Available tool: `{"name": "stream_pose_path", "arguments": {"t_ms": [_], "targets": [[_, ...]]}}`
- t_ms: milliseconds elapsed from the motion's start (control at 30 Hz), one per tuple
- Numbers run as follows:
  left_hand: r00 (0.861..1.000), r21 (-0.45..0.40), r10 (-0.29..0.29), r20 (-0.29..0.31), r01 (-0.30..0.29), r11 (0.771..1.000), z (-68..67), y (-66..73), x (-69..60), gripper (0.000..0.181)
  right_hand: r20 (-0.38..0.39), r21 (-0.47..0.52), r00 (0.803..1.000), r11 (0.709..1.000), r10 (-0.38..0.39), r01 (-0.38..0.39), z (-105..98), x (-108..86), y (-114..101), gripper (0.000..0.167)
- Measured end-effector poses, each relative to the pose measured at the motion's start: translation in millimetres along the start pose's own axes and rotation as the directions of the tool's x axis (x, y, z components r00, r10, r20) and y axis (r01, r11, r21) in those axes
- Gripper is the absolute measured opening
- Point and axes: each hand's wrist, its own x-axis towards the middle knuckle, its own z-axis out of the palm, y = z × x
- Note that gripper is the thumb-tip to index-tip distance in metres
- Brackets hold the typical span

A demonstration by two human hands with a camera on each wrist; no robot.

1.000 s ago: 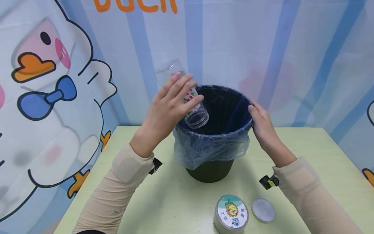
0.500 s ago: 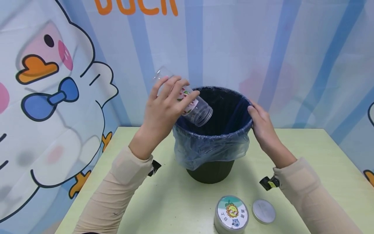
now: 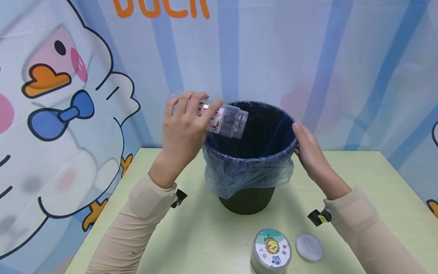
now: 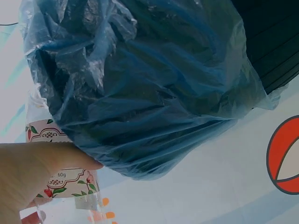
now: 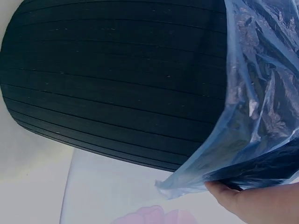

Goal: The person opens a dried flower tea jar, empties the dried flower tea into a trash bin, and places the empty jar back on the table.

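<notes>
My left hand (image 3: 186, 129) grips a clear plastic jar (image 3: 234, 121) with a floral label, its fingers round the body. The jar lies nearly level over the left rim of a dark trash can (image 3: 248, 201), its uncapped mouth facing right above the opening. In the left wrist view the label (image 4: 70, 183) shows "60g" beside the thumb. A blue plastic liner (image 3: 246, 175) is folded over the can's rim. On the right side my right hand (image 3: 309, 150) holds the lined rim, the thumb on top; in the right wrist view its other fingers are hidden.
A round tub (image 3: 272, 253) with a sunflower picture on its lid stands at the front of the pale green table (image 3: 191, 236). Right of it lies a small silver lid (image 3: 309, 247). A cartoon duck backdrop (image 3: 267, 49) hangs behind the table.
My left hand has moved slightly left and down, turning the jar from mouth-down to nearly level. The right hand keeps its hold on the rim, shifting only slightly.
</notes>
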Motion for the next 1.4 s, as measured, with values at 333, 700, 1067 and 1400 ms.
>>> {"name": "stream_pose_path", "arguments": {"t_ms": [333, 700, 1067, 1400], "targets": [[0.998, -0.010, -0.053, 0.029, 0.053, 0.999, -5.4, -8.5, -8.0, 0.058, 0.046, 0.142, 0.999, 0.990, 0.012, -0.019, -4, -8.3, 6, 0.069], [0.988, -0.023, -0.148, -0.031, 0.147, 0.989, -8.1, -18.9, -22.6, 0.068, 0.088, 0.121, 0.995, 0.991, 0.038, -0.049, -8, -17.3, 12, 0.075], [0.969, -0.097, -0.246, -0.033, 0.242, 0.966, -12.1, -30.5, -47.0, 0.073, 0.094, 0.121, 0.995, 0.993, -0.026, 0.015, -11, -26.7, 23, 0.077], [0.926, -0.248, -0.374, 0.047, 0.374, 0.894, -14.8, -32.5, -73.8, 0.073, 0.080, 0.092, 0.997, 0.996, -0.015, 0.007, -14, -40.8, 29, 0.072]]}}
